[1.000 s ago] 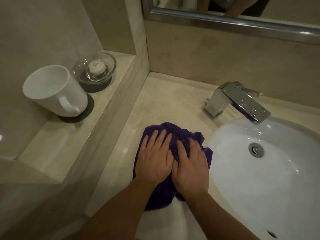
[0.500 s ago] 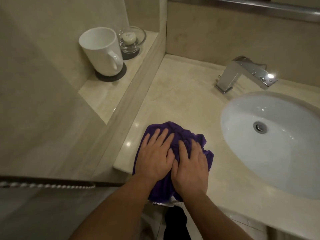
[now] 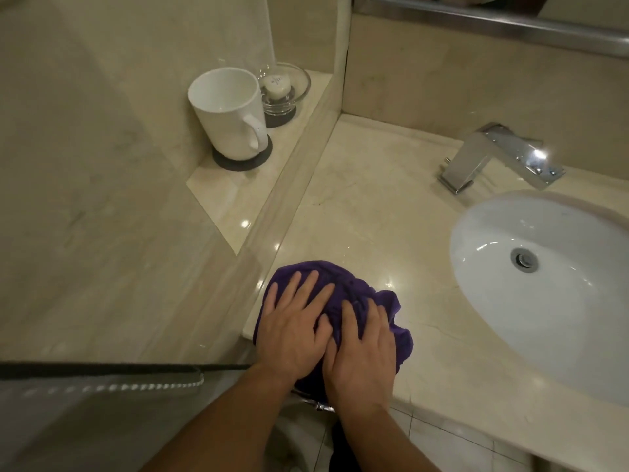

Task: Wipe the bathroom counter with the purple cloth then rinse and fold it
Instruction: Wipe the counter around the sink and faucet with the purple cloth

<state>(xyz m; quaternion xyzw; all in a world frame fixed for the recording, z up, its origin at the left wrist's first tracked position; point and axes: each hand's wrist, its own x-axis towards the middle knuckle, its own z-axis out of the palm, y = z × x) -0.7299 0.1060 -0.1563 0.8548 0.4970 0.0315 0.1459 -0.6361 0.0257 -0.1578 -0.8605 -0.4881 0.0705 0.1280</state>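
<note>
The purple cloth [image 3: 354, 284] lies bunched on the beige marble counter [image 3: 374, 206], right at the counter's front left corner. Both palms lie flat on it, side by side. My left hand [image 3: 292, 321] presses the cloth's left part with straight, spread fingers. My right hand [image 3: 364, 349] presses its right part, fingers straight as well. The near edge of the cloth hangs over the counter's front lip under my wrists. Wet streaks shine on the counter beyond the cloth.
A white oval sink [image 3: 544, 284] is set into the counter at right, with a chrome faucet [image 3: 500, 158] behind it. On a raised ledge at left stand a white mug [image 3: 228, 114] on a dark coaster and a glass soap dish [image 3: 286, 86]. A mirror frame [image 3: 493, 25] runs above.
Both hands have drawn the cloth back toward the counter's front left corner, staying flat on it. The view pulled back, showing the counter's front edge and the floor.
</note>
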